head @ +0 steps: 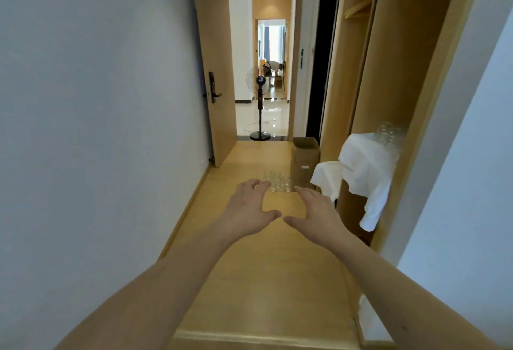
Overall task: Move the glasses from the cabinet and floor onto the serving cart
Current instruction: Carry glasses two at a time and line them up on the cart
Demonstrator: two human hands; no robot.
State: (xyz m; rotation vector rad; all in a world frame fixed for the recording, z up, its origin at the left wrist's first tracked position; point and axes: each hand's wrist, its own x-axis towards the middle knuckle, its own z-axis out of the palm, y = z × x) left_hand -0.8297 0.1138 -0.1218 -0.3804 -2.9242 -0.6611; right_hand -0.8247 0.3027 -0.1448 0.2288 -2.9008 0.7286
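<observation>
OK, both hands empty, fingers spread: left hand (251,205), right hand (319,211). Floor glasses (277,182) mid-frame just beyond fingertips; cabinet glasses (388,134) right. Prob light, slick, fragile; grip sidewalls, not rims.

— Do we find any writing we can read here?

— None. We see a small pale label (304,167) on the side of the cardboard box (305,158) standing on the floor by the cabinet, but whatever is printed on it is too small and blurred for us to make out.

— And the lock on the door?

— We see the dark lock plate (212,86) on the open wooden door (215,72), yet we can read no digits or brand on it. The switch panels (301,59) on the wall beside the doorway likewise show us no marking we can read.
</observation>
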